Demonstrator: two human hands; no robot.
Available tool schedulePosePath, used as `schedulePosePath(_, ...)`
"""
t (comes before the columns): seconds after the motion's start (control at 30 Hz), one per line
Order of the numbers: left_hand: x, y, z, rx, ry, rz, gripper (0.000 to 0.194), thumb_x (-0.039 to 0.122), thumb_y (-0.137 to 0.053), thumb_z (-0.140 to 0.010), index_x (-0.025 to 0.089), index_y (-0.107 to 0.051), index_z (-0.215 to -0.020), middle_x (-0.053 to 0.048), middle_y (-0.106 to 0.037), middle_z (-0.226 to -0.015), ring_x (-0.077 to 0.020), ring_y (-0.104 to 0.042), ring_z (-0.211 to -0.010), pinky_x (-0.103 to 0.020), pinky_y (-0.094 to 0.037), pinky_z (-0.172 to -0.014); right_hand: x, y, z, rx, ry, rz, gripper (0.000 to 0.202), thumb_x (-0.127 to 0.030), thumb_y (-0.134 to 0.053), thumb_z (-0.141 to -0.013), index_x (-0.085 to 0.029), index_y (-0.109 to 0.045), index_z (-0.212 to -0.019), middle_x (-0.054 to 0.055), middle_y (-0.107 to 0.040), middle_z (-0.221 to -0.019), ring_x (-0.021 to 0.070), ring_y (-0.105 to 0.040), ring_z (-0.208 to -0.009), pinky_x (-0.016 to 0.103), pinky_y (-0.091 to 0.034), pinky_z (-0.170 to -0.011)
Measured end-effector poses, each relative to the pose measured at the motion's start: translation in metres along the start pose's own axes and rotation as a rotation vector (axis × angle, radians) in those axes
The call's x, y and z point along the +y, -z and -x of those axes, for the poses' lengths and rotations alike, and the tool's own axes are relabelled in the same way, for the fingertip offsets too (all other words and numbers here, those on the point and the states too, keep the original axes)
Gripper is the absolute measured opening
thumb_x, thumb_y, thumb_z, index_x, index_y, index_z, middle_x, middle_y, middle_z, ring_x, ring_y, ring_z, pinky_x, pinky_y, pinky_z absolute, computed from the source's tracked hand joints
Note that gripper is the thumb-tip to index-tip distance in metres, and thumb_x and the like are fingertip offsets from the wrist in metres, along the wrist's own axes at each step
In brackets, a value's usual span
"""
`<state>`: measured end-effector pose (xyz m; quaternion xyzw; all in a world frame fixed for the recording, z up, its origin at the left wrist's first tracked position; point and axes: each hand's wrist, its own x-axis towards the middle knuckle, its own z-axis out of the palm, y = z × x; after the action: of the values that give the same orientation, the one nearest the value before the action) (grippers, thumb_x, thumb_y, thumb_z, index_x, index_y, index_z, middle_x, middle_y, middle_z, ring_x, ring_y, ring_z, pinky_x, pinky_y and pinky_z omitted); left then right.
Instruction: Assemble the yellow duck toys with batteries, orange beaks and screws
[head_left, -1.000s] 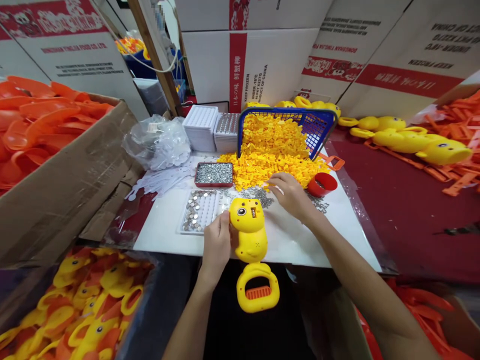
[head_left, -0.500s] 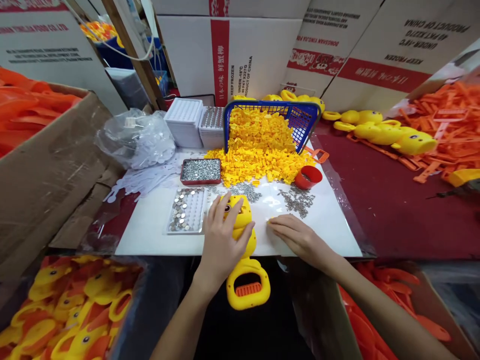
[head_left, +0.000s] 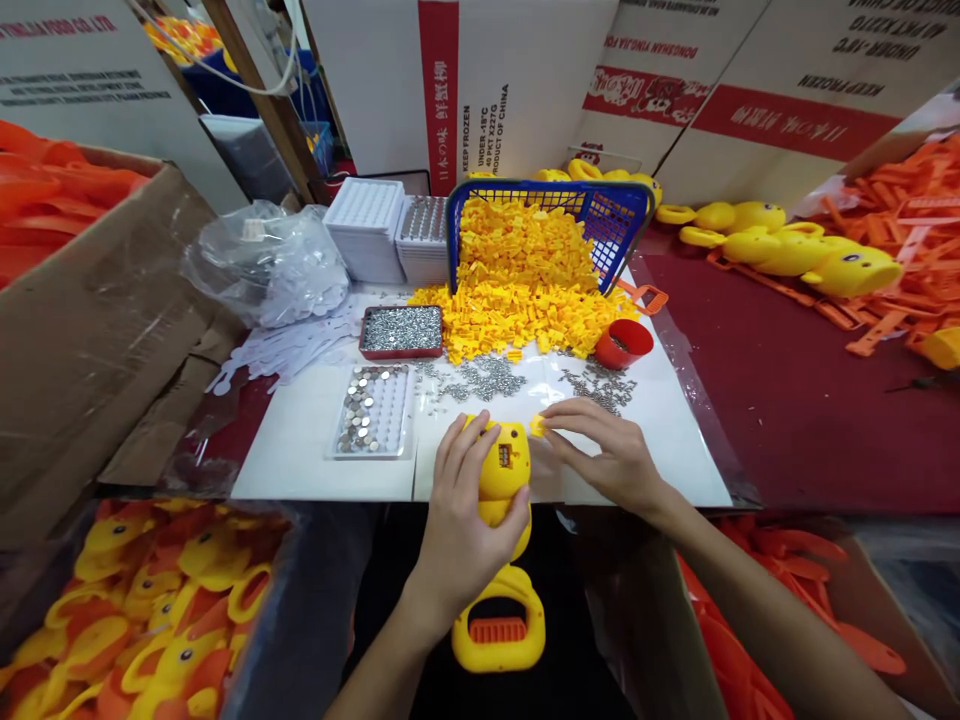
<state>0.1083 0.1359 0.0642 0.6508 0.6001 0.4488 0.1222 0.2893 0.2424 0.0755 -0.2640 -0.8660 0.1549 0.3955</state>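
Observation:
My left hand [head_left: 474,505] is wrapped over a yellow duck-shaped toy [head_left: 504,480], which lies across the table's front edge. Its ring handle with an orange ribbed grip [head_left: 497,629] hangs over the edge towards me. A small rectangular opening shows on the toy's upper part. Just right of the toy, my right hand [head_left: 600,450] pinches a small yellow plastic piece [head_left: 537,426] between thumb and fingers. The piece is close to the toy but apart from it. More such yellow pieces [head_left: 517,310] spill from a tipped blue basket [head_left: 622,230] beyond my hands.
Loose screws [head_left: 487,378], a tray of silver discs [head_left: 371,412], a red tray of small metal parts [head_left: 402,331] and a red cup [head_left: 624,344] stand around the work area. Boxes of duck toys [head_left: 150,600] and orange parts [head_left: 795,600] flank me below.
The toy has shifted towards me and slightly right under my left hand. My right hand has lifted from the tabletop, and the small yellow piece in its fingers now shows clearly beside the toy.

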Motion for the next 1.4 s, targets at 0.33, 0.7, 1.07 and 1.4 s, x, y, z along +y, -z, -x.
schedulePosePath(0.33,-0.003,0.000,0.001,0.003,-0.028,-0.019,0.050,0.021,-0.063,-0.092,0.021,-0.048,-0.139,-0.017,-0.056,-0.146,-0.0318,-0.045,-0.144,-0.053,-0.047,-0.113,-0.035,0.000,-0.016,-0.133,0.346,0.115,0.028,-0.005,-0.055,-0.093,-0.011,-0.059,-0.121,0.016,-0.071,-0.101,0.0245,-0.066,-0.100,0.039,-0.063,-0.085)
schedulePosePath(0.7,-0.006,0.001,0.002,-0.009,-0.039,-0.011,0.047,0.022,-0.058,-0.097,0.024,-0.048,-0.143,-0.015,-0.054,-0.149,-0.0318,-0.042,-0.146,-0.055,-0.047,-0.113,-0.041,-0.005,0.000,-0.150,0.248,0.092,0.034,-0.008,-0.053,-0.094,-0.014,-0.059,-0.128,0.015,-0.071,-0.112,0.0261,-0.063,-0.111,0.043,-0.061,-0.092)
schedulePosePath(1.07,-0.002,-0.004,0.004,0.028,-0.087,-0.027,0.029,0.017,-0.059,-0.096,0.027,-0.069,-0.122,-0.012,-0.047,-0.152,-0.0327,-0.038,-0.146,-0.055,-0.046,-0.113,0.063,0.004,-0.013,-0.206,-0.260,0.411,0.025,-0.021,-0.050,-0.097,-0.019,-0.071,-0.084,0.013,-0.065,-0.090,0.0261,-0.057,-0.084,0.042,-0.051,-0.076)
schedulePosePath(1.4,-0.003,0.001,0.003,0.057,0.001,0.045,0.026,0.020,-0.058,-0.098,0.029,-0.073,-0.118,-0.009,-0.054,-0.150,-0.0308,-0.043,-0.147,-0.055,-0.048,-0.112,0.036,0.000,-0.018,-0.171,-0.322,0.293,0.023,-0.019,-0.043,-0.100,-0.018,-0.060,-0.084,0.012,-0.064,-0.088,0.0234,-0.057,-0.084,0.038,-0.047,-0.077)
